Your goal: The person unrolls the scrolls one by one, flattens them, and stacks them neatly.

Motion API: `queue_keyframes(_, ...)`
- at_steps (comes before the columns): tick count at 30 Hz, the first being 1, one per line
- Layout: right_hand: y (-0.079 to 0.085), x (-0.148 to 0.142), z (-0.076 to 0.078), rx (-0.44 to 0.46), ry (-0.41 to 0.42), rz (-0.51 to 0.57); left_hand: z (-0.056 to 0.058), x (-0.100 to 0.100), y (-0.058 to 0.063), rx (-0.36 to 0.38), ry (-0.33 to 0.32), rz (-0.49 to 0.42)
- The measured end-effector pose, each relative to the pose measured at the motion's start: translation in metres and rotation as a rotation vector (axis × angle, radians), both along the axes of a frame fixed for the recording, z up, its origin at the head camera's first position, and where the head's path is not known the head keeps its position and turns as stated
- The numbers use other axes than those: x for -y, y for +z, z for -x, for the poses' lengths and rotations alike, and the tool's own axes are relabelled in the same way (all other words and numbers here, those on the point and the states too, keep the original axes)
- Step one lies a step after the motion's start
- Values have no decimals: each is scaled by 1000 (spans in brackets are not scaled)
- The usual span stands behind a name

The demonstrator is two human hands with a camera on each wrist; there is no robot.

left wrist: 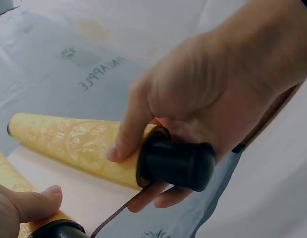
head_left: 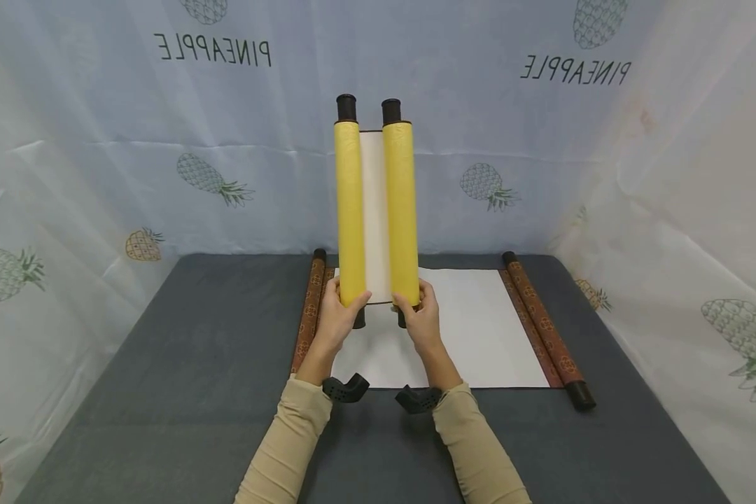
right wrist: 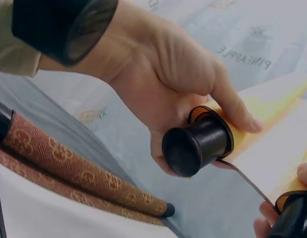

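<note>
A yellow scroll (head_left: 351,210) with black knobs is held upright above the table, a narrow white strip showing between its two rolls. My left hand (head_left: 337,318) grips the lower end of the left roll, thumb on the yellow surface in the left wrist view and fingers behind. The lower end of the right roll (head_left: 402,210) is gripped by my right hand (head_left: 421,320); its thumb lies along the yellow in the right wrist view. Beneath both hands lies a second scroll (head_left: 479,322), spread out white, with brown patterned rollers; its left part is partly covered by my left hand and arm.
The dark grey table (head_left: 164,364) extends to the left and in front of the spread scroll. A brown roller (head_left: 544,325) with black ends bounds the white sheet at right. Behind hangs a pale curtain (head_left: 277,196) printed with pineapples.
</note>
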State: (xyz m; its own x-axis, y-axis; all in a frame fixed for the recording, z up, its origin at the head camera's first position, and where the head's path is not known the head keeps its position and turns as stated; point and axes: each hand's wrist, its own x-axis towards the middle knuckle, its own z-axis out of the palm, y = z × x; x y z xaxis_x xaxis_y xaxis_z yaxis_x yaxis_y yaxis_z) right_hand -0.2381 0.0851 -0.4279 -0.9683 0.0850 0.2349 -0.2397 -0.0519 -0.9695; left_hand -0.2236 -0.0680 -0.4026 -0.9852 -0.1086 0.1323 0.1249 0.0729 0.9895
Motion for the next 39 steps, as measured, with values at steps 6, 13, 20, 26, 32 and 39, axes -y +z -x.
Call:
queue_keyframes(6, -4, -1, 1, -42, 18, -24, 2, -5, -4, 21, 10, -58)
queue_keyframes(13, -8, 1, 0, -46, -1, 22, 2, -12, -10, -93, 19, -69)
queue_keyframes(20, -2, 3, -2, -79, -55, 40, -1, -15, -8, -161, 169, -33)
queue_keyframes(26, -2, 5, -3, -107, -110, 11, -4, -14, -2, -167, 208, -26)
queue_keyframes(32, -3, 0, -2, -56, -107, 15, -6, -13, -2, -202, 209, -14)
queue_keyframes(39, 1, -6, 0, -33, -121, 30, 3, -8, -10, -206, 187, 39)
